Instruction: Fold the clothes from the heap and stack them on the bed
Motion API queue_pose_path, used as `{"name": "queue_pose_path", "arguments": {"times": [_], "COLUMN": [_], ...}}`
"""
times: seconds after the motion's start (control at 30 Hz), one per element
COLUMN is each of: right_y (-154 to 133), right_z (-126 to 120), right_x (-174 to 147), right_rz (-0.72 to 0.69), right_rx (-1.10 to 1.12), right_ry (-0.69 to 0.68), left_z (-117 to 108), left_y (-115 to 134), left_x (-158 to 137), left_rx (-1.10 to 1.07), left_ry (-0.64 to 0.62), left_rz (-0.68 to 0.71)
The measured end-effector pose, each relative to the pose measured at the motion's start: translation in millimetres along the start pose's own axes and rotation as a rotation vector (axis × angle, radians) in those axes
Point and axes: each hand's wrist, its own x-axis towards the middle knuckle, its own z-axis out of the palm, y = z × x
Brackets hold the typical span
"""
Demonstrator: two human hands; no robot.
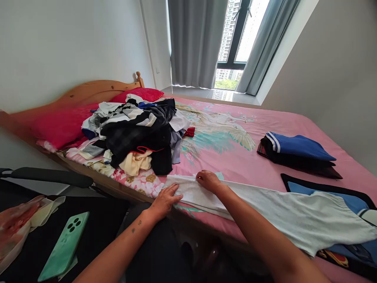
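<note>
A pair of light grey trousers lies stretched along the near edge of the bed, legs together. The leg ends are at the left and the gathered waistband is at the far right. My left hand rests on the leg ends, its fingers extended over the cloth. A short way to the right, my right hand has its fingers curled in a pinch at the far edge of the legs. My right forearm crosses over part of the trousers.
A heap of mixed clothes sits at the left by red pillows. Folded clothes, blue on top, lie at the right, near a blue mat with black edging. A green phone rests on a black chair.
</note>
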Motion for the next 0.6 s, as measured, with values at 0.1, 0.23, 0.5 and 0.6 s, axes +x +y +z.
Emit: {"name": "queue_pose_path", "arguments": {"times": [0.1, 0.23, 0.5, 0.6], "right_y": [-7, -9, -14, -18], "right_z": [7, 12, 15, 20], "right_x": [8, 15, 18, 21], "right_rz": [0.020, 0.083, 0.075, 0.069], "right_rx": [-0.057, -0.116, -0.129, -0.124], "right_ry": [-0.049, -0.038, -0.002, -0.014], "left_z": [2, 4, 5, 4], "left_y": [0, -1, 0, 0], "left_x": [0, 0, -1, -1], "left_rx": [-0.004, -0.021, 0.002, -0.005], "left_ry": [0.006, 0.019, 0.069, 0.080], "left_rz": [-0.010, -0.004, -0.011, -0.001]}}
